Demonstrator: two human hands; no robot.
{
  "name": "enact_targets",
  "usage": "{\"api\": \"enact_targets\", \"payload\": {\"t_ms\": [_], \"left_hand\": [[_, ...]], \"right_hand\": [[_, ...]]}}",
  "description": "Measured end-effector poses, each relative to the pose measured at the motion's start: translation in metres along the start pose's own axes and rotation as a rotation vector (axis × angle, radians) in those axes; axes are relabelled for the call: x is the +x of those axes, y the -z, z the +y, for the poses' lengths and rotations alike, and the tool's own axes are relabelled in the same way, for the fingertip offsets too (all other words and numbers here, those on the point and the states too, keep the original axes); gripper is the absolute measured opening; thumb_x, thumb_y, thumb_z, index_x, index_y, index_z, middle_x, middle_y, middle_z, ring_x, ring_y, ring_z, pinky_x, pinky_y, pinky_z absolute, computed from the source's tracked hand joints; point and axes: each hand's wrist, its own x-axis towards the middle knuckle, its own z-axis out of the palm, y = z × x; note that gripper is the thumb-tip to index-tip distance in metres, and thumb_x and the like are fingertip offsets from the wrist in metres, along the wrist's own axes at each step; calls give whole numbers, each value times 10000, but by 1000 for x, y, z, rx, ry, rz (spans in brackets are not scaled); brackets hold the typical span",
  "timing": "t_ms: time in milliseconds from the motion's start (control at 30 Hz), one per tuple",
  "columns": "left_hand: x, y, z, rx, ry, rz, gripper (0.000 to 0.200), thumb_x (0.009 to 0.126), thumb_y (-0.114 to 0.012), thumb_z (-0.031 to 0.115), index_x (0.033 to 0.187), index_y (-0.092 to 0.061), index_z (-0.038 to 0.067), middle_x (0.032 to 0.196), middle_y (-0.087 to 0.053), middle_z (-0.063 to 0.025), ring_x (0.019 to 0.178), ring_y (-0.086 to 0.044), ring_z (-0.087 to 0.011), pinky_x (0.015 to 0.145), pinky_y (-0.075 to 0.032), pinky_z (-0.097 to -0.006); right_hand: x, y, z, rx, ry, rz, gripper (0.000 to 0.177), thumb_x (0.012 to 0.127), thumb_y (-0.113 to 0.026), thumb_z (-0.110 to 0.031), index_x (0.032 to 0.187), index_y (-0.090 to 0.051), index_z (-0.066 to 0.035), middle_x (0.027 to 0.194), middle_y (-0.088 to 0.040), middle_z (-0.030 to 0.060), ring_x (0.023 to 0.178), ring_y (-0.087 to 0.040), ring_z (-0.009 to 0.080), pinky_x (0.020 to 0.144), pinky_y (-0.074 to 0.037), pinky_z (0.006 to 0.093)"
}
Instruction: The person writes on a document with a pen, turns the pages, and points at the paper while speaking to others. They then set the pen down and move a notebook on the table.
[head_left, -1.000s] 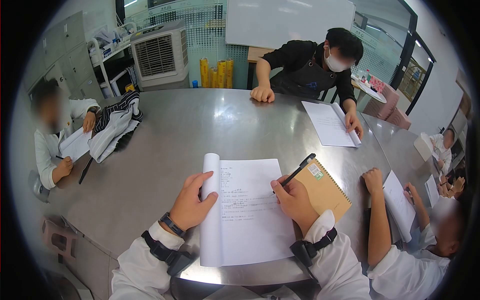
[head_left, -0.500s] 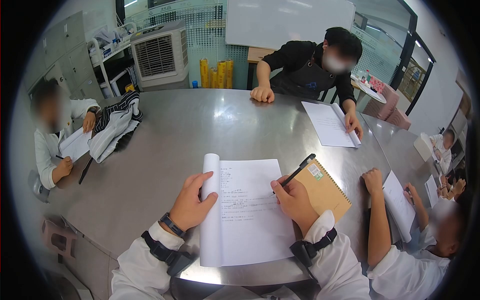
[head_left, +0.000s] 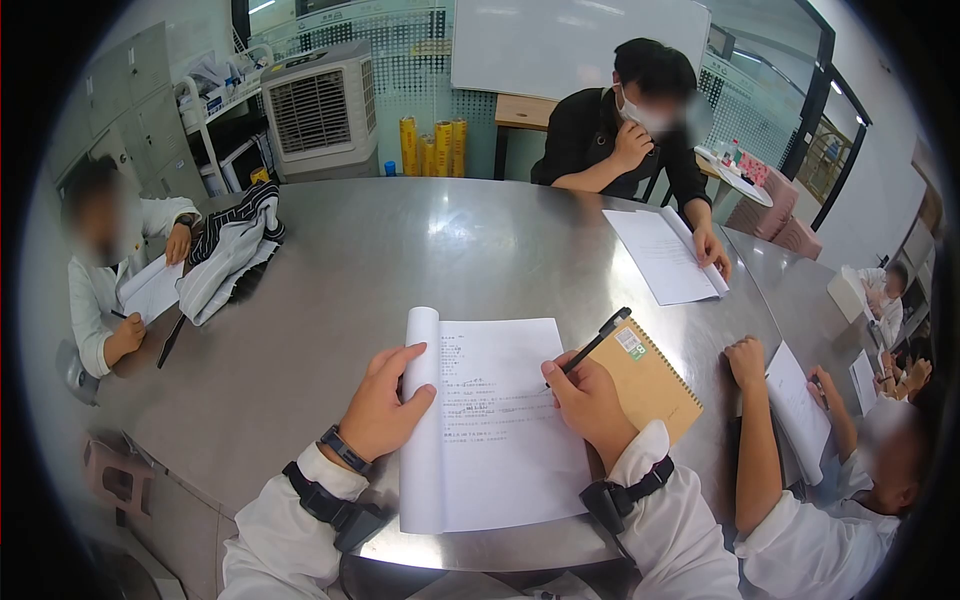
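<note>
A stapled white document (head_left: 495, 430) lies on the steel table (head_left: 340, 290) in front of me, its top page folded over to the left. My left hand (head_left: 383, 405) rests flat on the folded edge, fingers apart. My right hand (head_left: 590, 400) grips a black pen (head_left: 592, 345) with its tip on the page's right side. A brown spiral notebook (head_left: 648, 382) lies partly under my right hand and forearm.
A person in black sits across the table with a sheet (head_left: 665, 255) under one hand. A person at the left holds paper (head_left: 150, 290) beside a bundle of clothing (head_left: 228, 252). At the right, another person's arm (head_left: 755, 430) lies by more paper (head_left: 797, 405). An air cooler (head_left: 320, 108) stands behind.
The person opposite has lifted a hand from the table to the face and sat more upright; their sheet has shifted slightly. My hands and the pen have not moved.
</note>
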Motion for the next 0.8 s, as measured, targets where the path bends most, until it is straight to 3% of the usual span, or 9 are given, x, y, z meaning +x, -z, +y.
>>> {"api": "enact_targets", "payload": {"t_ms": [800], "left_hand": [[-1, 0, 1, -3, -12, 10, 569, 959, -699, 189, 1485, -532, 52, 1490, -466, -241, 1193, -619, -351, 1005, -543, -404]], "right_hand": [[-2, 0, -7, 5, -22, 11, 278, 1045, -674, -268, 967, -667, -2, 680, -607, 0, 583, -561, 80, 553, -432, 249]]}}
